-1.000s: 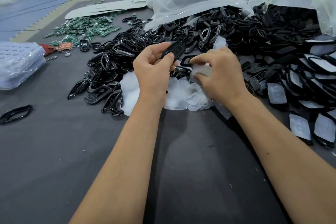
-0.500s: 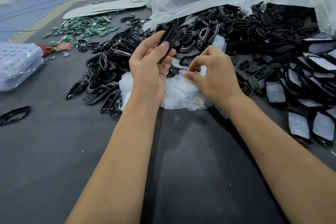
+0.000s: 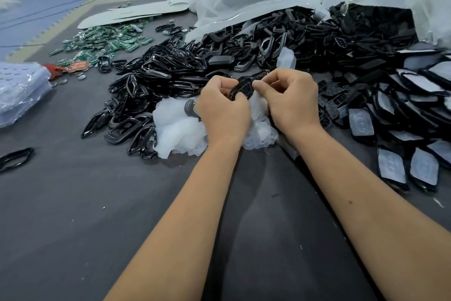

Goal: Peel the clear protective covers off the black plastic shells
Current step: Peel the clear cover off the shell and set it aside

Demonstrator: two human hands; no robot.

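Between both hands, above the heap of peeled whitish film covers (image 3: 180,129): one black plastic shell (image 3: 241,87), long axis slanting from lower left to upper right. My left hand (image 3: 223,110) grips its lower end, fingers curled round it. My right hand (image 3: 289,103) pinches at its upper edge, thumb against forefinger; I judge this the start of a peel, pulling rightward. Whether any clear cover sits under that pinch I cannot tell. Left of this, a pile of glossy black frames (image 3: 146,95). Right, film-covered black shells (image 3: 395,169) laid out on the dark grey worktop (image 3: 73,203).
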